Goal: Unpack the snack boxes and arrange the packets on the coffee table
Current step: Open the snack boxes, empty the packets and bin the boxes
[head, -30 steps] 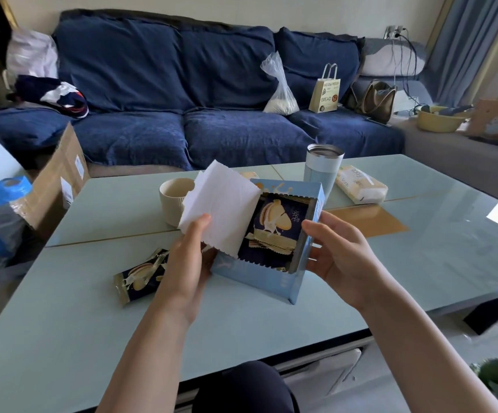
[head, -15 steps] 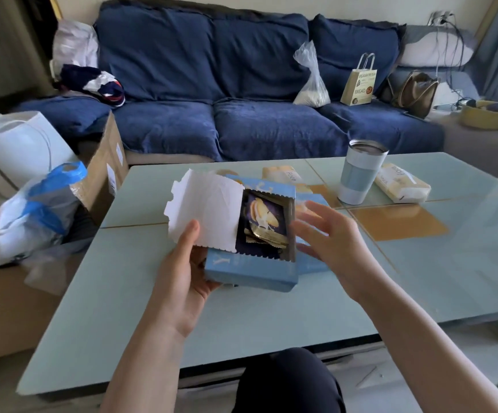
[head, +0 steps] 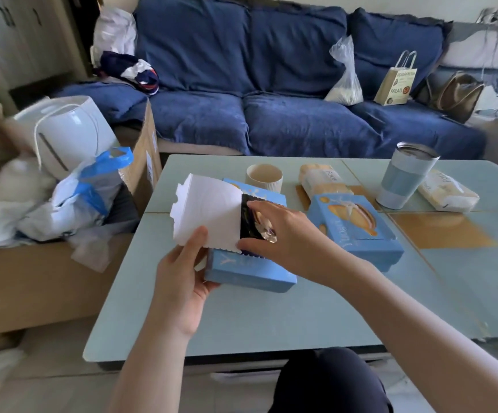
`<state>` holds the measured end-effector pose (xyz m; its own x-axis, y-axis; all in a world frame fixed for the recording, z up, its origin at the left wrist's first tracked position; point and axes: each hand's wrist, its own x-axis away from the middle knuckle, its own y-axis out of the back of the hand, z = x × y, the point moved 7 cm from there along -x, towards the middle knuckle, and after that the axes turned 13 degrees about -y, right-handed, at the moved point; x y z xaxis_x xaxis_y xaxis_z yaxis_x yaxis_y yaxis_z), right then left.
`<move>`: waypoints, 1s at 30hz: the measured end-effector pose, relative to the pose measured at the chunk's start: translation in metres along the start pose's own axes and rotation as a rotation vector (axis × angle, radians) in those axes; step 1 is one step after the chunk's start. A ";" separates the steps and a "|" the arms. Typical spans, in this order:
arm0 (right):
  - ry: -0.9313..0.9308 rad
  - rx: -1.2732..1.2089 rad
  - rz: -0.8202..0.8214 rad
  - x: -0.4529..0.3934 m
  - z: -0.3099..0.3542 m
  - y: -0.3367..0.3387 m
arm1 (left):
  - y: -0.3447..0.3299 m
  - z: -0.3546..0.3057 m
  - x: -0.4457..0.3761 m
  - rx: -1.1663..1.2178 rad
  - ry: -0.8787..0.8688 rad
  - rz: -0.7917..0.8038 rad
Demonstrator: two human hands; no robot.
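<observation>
Open snack box (head: 249,271) — near-left on tabletop (head: 271,317), L hand (head: 182,281) grip grasping it w/ flap up. R hand (head: 280,231) grip pinching dark packet (head: 252,222) inside. 2nd box (head: 358,231) — right, beside.

"BREAD" on paper bag (head: 396,81), "Face" on tissue pack (head: 322,178)

Both forearms reach forward over the counter's near edge. The left hand (head: 182,278) has its thumb raised and fingers curled in a grip. The right hand (head: 283,234) reaches leftward, thumb and fingers pinching.
</observation>
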<state>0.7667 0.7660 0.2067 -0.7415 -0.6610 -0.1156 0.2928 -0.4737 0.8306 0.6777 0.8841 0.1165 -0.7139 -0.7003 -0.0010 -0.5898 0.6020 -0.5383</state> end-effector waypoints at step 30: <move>-0.475 -0.243 -0.267 -0.037 -0.072 0.026 | 0.066 -0.023 -0.020 0.106 -0.126 -0.244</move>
<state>0.8452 0.7359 0.1930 -0.9809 -0.1943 -0.0003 0.1472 -0.7442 0.6515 0.6440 0.9464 0.1001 -0.4992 -0.8656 0.0388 -0.6912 0.3709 -0.6203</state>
